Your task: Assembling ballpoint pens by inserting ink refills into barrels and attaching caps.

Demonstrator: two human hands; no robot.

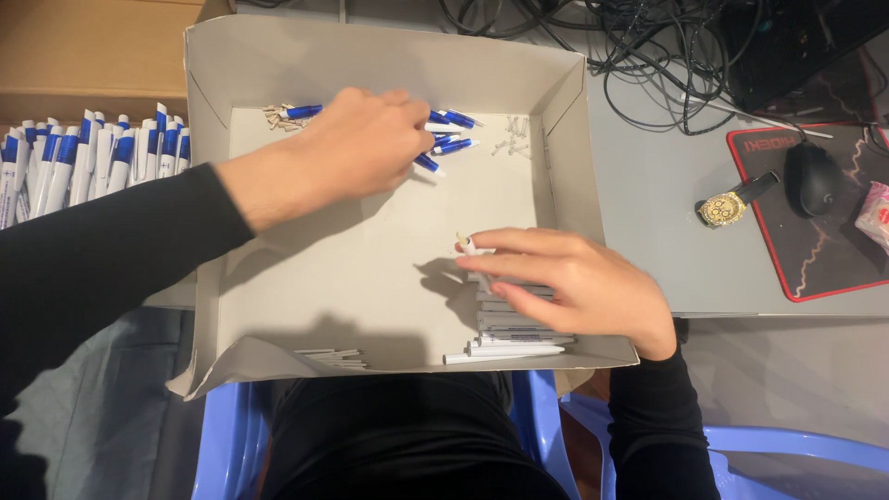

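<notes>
My left hand (356,143) reaches across the white cardboard box (380,56) to a small pile of blue pen halves (449,134) at its far side, fingers closed around some of them. My right hand (574,282) holds a white pen barrel (469,246) between thumb and fingers, above a stack of white pen barrels (514,338) in the box's near right corner. Small white pen parts (514,134) lie at the far right of the box, and thin white pieces (333,356) rest by the near edge.
A cardboard carton at the left holds several assembled blue-and-white pens (93,157). On the grey desk to the right are a gold wristwatch (727,206), a black mouse (813,176) on a red-edged pad, and tangled cables (648,46). Blue plastic chairs (778,454) stand below.
</notes>
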